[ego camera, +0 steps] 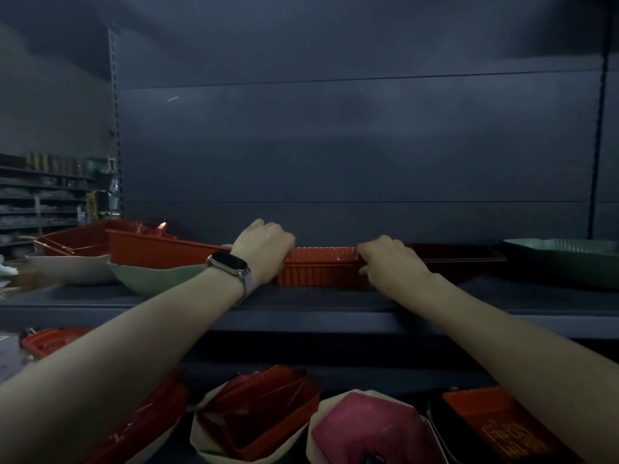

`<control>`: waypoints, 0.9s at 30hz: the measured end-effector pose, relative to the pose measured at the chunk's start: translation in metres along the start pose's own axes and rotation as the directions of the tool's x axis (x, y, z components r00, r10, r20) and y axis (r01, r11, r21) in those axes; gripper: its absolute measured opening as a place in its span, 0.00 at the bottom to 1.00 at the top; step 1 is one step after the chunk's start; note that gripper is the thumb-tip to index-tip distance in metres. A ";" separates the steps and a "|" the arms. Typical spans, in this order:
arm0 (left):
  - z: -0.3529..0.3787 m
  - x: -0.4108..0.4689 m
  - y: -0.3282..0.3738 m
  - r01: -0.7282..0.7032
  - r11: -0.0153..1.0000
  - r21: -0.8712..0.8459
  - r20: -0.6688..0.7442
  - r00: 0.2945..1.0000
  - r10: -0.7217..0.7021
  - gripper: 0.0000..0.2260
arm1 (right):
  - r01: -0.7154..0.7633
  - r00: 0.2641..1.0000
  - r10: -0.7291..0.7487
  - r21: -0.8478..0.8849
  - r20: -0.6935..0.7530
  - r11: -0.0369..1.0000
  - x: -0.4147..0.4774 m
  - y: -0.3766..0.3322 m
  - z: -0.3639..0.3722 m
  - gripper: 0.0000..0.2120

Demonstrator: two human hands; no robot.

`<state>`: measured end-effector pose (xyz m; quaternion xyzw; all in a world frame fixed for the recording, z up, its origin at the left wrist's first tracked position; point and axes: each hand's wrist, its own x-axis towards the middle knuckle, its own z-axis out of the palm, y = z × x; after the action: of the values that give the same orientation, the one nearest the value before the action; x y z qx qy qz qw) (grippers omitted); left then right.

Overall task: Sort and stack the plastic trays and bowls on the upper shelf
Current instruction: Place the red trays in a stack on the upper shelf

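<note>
I read the upper shelf [301,301] from its left end. A cream bowl [72,269] carries dark red trays [77,241]. Beside it, a green bowl [150,276] carries a tilted red tray [160,251]. At the middle, near the front edge, sits the ribbed red tray [321,267]. Behind my right arm lies a dark tray [459,254]. At the right end rests a green tray [562,262].

Step in hand, as I judge it: gripping the ribbed red tray for stacking with its like.

My left hand [264,249], watch [229,264] on the wrist, is closed over the tray's left end. My right hand [388,259] is curled on its right end, fingers pinching the rim. Both grips hold the tray; it sits between them, touching both, and appears to rest on the shelf.

Next move calls for a level lift that clears the green bowl's rim, then matching the tray to the red trays at left.
</note>
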<state>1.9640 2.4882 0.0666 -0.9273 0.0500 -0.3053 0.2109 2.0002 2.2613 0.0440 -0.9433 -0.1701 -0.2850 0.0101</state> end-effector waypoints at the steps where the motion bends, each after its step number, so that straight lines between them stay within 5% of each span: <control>1: 0.001 -0.001 0.001 -0.001 1.000 0.022 -0.023 1.000 0.002 0.06 | 0.008 1.000 -0.008 -0.012 -0.006 1.000 0.000 0.000 0.001 0.02; 19: 0.004 -0.020 0.006 -0.014 0.992 0.122 -0.063 0.998 0.021 0.07 | -0.015 1.000 0.015 -0.004 -0.024 1.000 -0.011 -0.010 -0.002 0.05; 24: -0.005 -0.029 -0.006 -0.034 0.999 -0.013 -0.100 0.994 0.032 0.03 | -0.021 0.995 0.023 0.019 -0.094 1.000 -0.016 -0.018 -0.010 0.08; 27: -0.017 -0.045 -0.031 0.005 0.982 -0.191 -0.198 0.979 -0.044 0.12 | -0.005 0.990 0.026 0.149 -0.140 0.989 -0.015 -0.031 -0.019 0.09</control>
<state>1.9162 2.5200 0.0676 -0.9080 0.0884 -0.3941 0.1117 1.9684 2.2835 0.0498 -0.9187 -0.1822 -0.3375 0.0943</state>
